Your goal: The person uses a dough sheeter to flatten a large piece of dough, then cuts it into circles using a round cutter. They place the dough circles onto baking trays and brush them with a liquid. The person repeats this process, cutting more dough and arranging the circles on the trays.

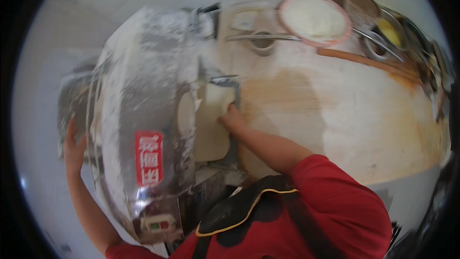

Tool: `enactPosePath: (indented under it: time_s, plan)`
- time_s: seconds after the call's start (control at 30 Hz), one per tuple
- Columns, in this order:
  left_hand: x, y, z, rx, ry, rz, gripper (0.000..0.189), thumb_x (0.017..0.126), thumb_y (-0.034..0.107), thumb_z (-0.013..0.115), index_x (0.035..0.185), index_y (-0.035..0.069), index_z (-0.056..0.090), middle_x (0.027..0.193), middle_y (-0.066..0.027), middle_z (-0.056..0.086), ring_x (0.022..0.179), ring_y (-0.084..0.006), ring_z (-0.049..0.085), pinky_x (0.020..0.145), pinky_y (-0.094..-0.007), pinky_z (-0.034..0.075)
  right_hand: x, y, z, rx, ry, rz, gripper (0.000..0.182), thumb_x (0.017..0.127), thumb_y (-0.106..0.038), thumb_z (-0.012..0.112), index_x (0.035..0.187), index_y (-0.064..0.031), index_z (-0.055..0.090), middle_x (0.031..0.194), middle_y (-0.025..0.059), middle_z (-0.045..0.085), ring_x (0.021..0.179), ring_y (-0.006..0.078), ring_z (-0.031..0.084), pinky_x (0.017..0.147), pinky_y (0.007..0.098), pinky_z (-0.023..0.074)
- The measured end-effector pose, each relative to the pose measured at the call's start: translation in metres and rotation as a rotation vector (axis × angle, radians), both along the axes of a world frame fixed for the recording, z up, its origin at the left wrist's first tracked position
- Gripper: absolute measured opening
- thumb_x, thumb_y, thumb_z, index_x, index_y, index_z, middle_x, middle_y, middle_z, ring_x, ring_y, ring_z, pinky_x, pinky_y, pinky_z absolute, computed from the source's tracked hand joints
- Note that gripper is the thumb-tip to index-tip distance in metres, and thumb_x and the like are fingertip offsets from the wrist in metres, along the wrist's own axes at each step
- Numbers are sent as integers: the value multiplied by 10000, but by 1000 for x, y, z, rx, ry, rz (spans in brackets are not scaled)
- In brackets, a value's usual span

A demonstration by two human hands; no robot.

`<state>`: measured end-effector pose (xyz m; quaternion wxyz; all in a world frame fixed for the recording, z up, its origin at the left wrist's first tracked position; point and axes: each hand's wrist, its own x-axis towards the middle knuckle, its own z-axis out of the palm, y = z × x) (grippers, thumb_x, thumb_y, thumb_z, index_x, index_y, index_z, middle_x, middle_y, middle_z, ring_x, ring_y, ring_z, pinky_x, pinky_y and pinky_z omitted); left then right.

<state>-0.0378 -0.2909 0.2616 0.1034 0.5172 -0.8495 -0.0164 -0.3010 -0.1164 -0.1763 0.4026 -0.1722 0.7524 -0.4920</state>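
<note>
A dough sheeter (pixel 151 79) with a flour-dusted metal housing stands before me on the left. From its right side a pale, flat dough sheet (pixel 212 136) lies over a grey metal outfeed plate (pixel 233 154). My right hand (pixel 233 119) has its curled fingers at the sheet's right edge and appears to pinch it. Beyond the machine's far left side, my left hand (pixel 74 147) is raised with fingers apart and holds nothing visible. It is beside a metal infeed tray (pixel 73 93), where some pale dough shows close to the housing.
A floury wooden worktop (pixel 359 122) extends right. Along its back are a pink-rimmed basket (pixel 316 18) of white flour-like content, a rolling pin (pixel 370 64), a metal rod (pixel 262 37), a cup (pixel 264 45) and several bowls. A switch box (pixel 158 224) sits low on the machine.
</note>
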Motion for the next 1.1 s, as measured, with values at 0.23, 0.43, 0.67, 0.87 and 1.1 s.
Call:
enactPosePath:
  time_s: [0.23,0.43,0.67,0.87,1.1]
  plan:
    - [-46,167,29,-162,71,-160,675,827,104,672,1432,31,380,1470,-138,400,1371,-256,347,1143,-406,234,-25,36,-34,-246,-194,-174,526,618,-90,707,1116,0,564,984,148,646,903,280,635,778,365,506]
    - [-128,265,-71,248,230,-264,721,734,22,700,1402,26,427,1426,-127,463,1331,-236,412,1115,-360,289,-73,112,-1,-258,-369,-185,562,628,-31,695,1168,29,552,1004,135,646,887,246,634,785,347,503]
    - [-211,331,-315,496,-54,-225,898,738,386,770,1429,6,340,1432,-220,402,1340,-313,384,1108,-385,293,-123,178,-5,-231,-452,-155,552,634,-14,688,1166,48,557,1005,124,644,896,236,625,794,343,496]
    - [-284,419,-393,86,-53,-183,511,771,299,660,1171,7,534,1246,-224,532,1181,-322,506,954,-395,430,-164,235,-27,-260,-366,-190,442,656,-13,674,1087,42,594,962,113,646,865,229,615,797,341,489]
    - [-316,459,-380,349,9,-491,155,781,153,541,709,26,594,712,-222,627,677,-413,625,659,-510,497,-211,346,-23,-359,-530,-312,337,701,19,648,1034,55,604,962,123,646,856,231,624,789,330,509]
